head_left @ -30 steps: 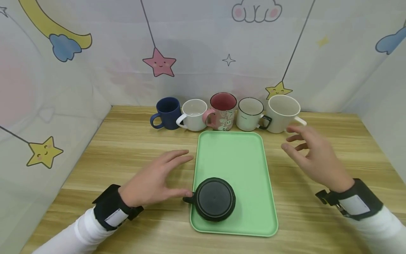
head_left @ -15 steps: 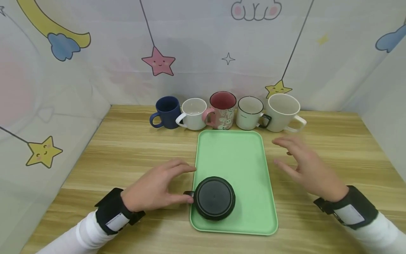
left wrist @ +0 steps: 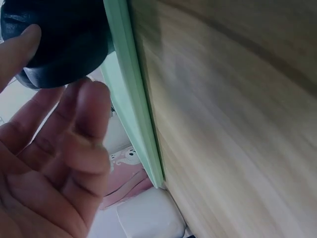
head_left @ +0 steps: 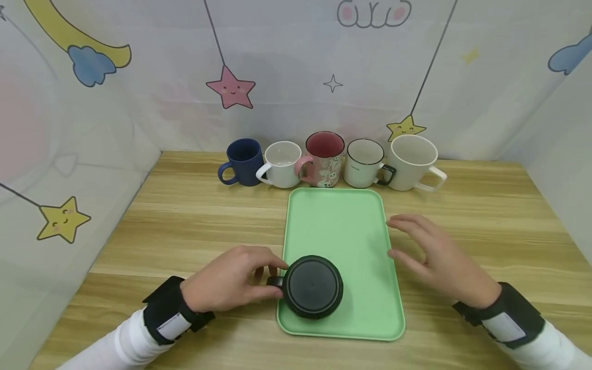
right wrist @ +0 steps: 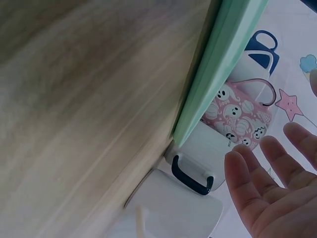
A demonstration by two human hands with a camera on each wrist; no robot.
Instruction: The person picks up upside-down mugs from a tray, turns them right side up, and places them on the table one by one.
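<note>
A black mug (head_left: 312,288) stands upside down on the near left part of the green tray (head_left: 342,221), its handle pointing left. My left hand (head_left: 233,280) has its fingers and thumb bent around that handle, thumb on the near side and index fingertip at the mug's wall. In the left wrist view the thumb overlaps the dark mug (left wrist: 64,44), with curled fingers at its lower edge. Beside the tray's right rim, my right hand (head_left: 441,262) is held with fingers loosely spread and nothing in it. Its relaxed fingers (right wrist: 285,168) also show in the right wrist view.
Behind the tray stands a row of upright mugs: a blue one (head_left: 245,163), a white one (head_left: 283,167), a pink one (head_left: 326,162), a black-rimmed white one (head_left: 364,165) and a larger cream one (head_left: 411,164). A printed cloth (head_left: 296,113) hangs around the wooden table (head_left: 185,221).
My left index finger has come down and in toward the black mug, closing around the handle. My right hand has moved left and nearer, from beside the cream mug to the tray's right rim.
</note>
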